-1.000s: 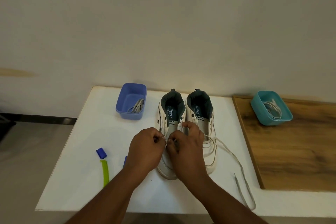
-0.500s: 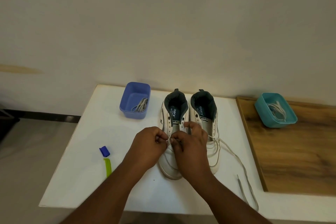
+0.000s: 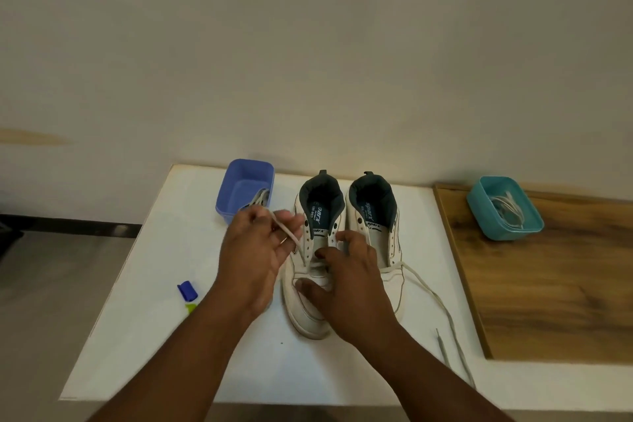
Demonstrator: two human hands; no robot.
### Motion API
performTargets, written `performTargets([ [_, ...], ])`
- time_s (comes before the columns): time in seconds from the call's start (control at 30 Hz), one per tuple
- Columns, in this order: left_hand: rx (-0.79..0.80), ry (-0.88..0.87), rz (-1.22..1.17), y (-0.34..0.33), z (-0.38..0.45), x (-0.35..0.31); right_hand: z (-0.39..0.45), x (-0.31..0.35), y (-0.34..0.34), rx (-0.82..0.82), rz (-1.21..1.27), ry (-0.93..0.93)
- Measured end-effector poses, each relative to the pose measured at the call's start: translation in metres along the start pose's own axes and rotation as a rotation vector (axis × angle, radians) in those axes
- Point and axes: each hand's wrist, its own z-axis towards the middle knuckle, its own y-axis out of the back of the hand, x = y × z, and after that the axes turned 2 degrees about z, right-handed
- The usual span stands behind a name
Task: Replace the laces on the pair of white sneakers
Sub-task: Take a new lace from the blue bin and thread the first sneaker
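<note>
The left hand [image 3: 255,259] is raised just left of the left sneaker [image 3: 313,264], fingers closed on a lace [image 3: 289,233]. The lace runs taut from the fingers down and right to the sneaker's eyelets. The right hand [image 3: 349,284] rests on the same sneaker, palm down over the toe area, thumb on the vamp, fingers curled at the lower eyelets; whether they pinch a lace cannot be told.

The right sneaker [image 3: 376,233] stands touching the left one, both toes pointing to the near edge of the white table [image 3: 164,284]. A loose lace [image 3: 442,308] trails from the right sneaker across the table toward the near right, its end lying near the table edge.

A purple tub [image 3: 239,185] sits at the far side, just left of the sneakers, with laces inside. A teal tub [image 3: 479,209] holding laces stands on a wooden board [image 3: 548,284] at the right, well apart from the sneakers. A blue-and-green item [image 3: 188,293] lies near the left forearm; its kind cannot be told.
</note>
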Motion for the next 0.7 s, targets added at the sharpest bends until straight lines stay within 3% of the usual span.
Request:
performTargets([
  [0.07, -0.033, -0.045, -0.286, -0.002, -0.003, -0.012, -0.001, 0.002, 0.002, 0.011, -0.056, 0.020],
  [0.1, -0.083, -0.102, -0.222, 0.000, -0.003, -0.016, -0.001, 0.002, 0.004, 0.014, -0.073, 0.021],
  [0.2, -0.186, -0.344, 0.575, 0.011, 0.006, -0.009, -0.002, 0.004, 0.012, 0.001, -0.111, 0.025],
  [0.27, -0.019, -0.364, 1.090, 0.019, 0.009, 0.009, 0.000, 0.004, 0.017, -0.032, -0.137, 0.039],
  [0.33, 0.141, -0.289, 1.397, 0.025, 0.009, 0.027, 0.002, 0.004, 0.020, -0.062, -0.165, 0.051],
  [0.4, 0.167, -0.232, 1.539, 0.028, 0.008, 0.033, 0.003, 0.003, 0.022, -0.070, -0.189, 0.052],
  [0.53, 0.122, -0.297, 1.520, 0.027, 0.011, 0.024, 0.002, 0.005, 0.022, -0.049, -0.232, 0.012],
  [0.6, 0.039, -0.267, 1.271, 0.018, 0.010, 0.018, 0.001, 0.005, 0.023, -0.036, -0.211, -0.001],
  [0.7, -0.161, -0.247, 0.700, 0.003, 0.003, 0.002, 0.000, 0.006, 0.024, -0.023, -0.184, -0.005],
])
